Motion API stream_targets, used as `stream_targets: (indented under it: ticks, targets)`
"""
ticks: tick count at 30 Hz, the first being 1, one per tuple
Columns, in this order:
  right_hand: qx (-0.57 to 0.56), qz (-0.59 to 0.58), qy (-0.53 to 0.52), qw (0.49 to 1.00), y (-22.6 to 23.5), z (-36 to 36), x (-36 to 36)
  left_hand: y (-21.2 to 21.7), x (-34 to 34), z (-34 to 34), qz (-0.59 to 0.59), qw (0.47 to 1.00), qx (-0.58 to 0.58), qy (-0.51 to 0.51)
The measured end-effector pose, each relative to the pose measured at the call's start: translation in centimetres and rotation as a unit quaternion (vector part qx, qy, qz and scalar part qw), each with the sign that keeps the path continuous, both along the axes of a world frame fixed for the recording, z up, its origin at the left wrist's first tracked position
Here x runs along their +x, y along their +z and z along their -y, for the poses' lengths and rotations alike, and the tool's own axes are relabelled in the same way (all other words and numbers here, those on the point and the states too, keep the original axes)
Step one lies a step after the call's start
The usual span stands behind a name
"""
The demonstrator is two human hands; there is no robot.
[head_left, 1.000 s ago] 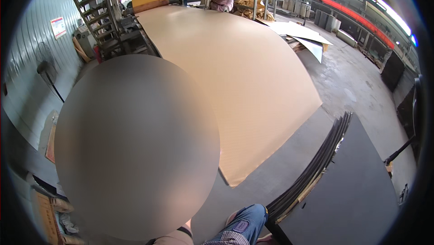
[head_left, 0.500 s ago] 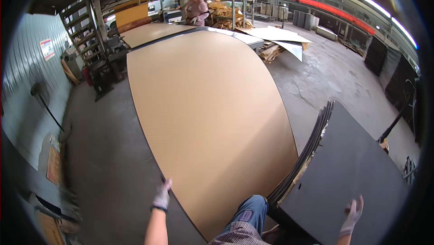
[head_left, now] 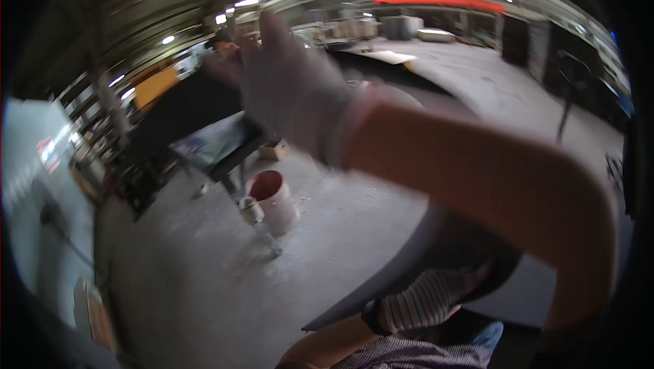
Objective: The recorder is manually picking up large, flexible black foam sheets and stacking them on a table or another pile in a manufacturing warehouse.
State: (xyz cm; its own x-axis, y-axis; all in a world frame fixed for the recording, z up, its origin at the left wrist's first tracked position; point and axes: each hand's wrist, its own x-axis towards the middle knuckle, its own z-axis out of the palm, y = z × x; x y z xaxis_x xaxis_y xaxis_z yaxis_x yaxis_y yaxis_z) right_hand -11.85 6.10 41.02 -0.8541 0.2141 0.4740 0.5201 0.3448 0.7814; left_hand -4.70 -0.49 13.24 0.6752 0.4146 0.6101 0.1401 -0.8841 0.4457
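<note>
My left hand (head_left: pixel 432 297), in a striped light glove with a dark band at the wrist, is low in the view and closed at the edge of a large dark sheet (head_left: pixel 405 270). The sheet bends upward in a curve, and part of it is hidden behind my right forearm. Raised high across the middle of the view, my right hand (head_left: pixel 293 89) is gloved and blurred by motion. Its fingers look apart, with nothing visible in them. Below my left hand is a grey flat surface (head_left: pixel 524 301), partly covered by my arm.
A pinkish bucket (head_left: pixel 279 209) stands on the concrete floor beside a metal-legged stand with a glossy top (head_left: pixel 214 141). A small cardboard box (head_left: pixel 272 149) lies behind it. Dark stacked panels (head_left: pixel 521 42) line the far right, and a pale corrugated wall (head_left: pixel 34 137) runs along the left.
The broad tan sheet face has gone from view; a dark bent sheet, the bucket and the stand now show. My right hand has swung up and left, my left hand rightward.
</note>
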Motion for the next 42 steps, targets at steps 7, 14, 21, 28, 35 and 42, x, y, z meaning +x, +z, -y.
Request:
stream_targets:
  ticks: [7, 14, 21, 28, 35, 42]
  targets:
    - [0.118, -0.196, -0.304, 0.925, 10.5, -2.5, 39.3, -4.0, 3.8, 0.8, -0.148, 0.980, 0.021, 0.131]
    - [-0.060, -0.673, -0.298, 0.675, -30.2, 21.0, 74.6, -13.9, 7.1, 3.9, -0.180, 0.982, -0.040, 0.047]
    - [0.086, -0.958, -0.207, 0.180, -65.0, 35.5, 55.5, -15.2, 1.1, 1.6, -0.317, 0.948, -0.035, 0.004]
    - [0.049, -0.987, -0.074, 0.137, -59.7, 32.7, 45.5, -10.6, 5.1, -4.5, -0.257, 0.966, -0.002, -0.006]
    - [0.026, -0.993, -0.056, 0.100, -52.1, 24.1, 41.2, -15.8, 11.8, 1.5, -0.233, 0.970, 0.057, -0.036]
    - [0.060, -0.980, -0.123, 0.147, -58.1, 24.2, 60.8, -17.6, -1.6, -4.2, -0.259, 0.939, 0.121, 0.189]
